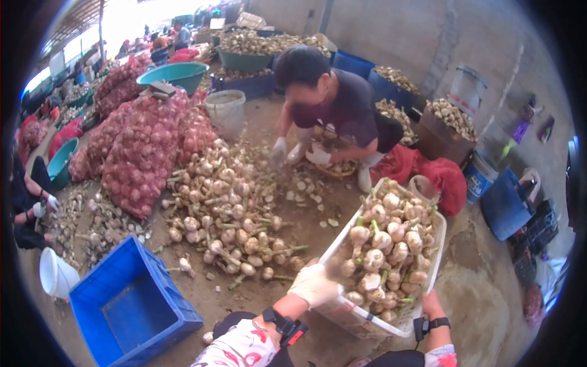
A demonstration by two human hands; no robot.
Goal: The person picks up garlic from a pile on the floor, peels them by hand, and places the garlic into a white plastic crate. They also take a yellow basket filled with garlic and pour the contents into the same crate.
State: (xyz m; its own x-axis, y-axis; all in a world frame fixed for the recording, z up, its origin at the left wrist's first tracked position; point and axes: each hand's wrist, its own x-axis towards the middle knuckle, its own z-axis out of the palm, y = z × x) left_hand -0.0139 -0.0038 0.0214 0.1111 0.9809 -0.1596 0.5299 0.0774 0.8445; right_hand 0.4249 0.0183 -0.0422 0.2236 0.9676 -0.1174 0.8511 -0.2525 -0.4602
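Note:
A white plastic crate [441, 241] heaped with garlic bulbs [391, 244] stands in front of me at the right, tilted in the view. My left hand [315, 285], in a pale glove, closes on its near left corner. On the near right side, my bare right hand [433, 306] grips the rim; some of its fingers are hidden. Both wrists carry dark strapped devices. Left of the crate lies a large pile of garlic with stems [235, 214]. A blue crate [107, 275] with nothing inside stands at the lower left.
A co-worker [333, 104] crouches beyond the pile, gloved hands among garlic. Red net sacks [140, 153] full of garlic stand at left, near a green basin [173, 74]. A white bucket [56, 273] and another person's gloved hand [39, 210] are far left; a blue bucket [505, 205] is right.

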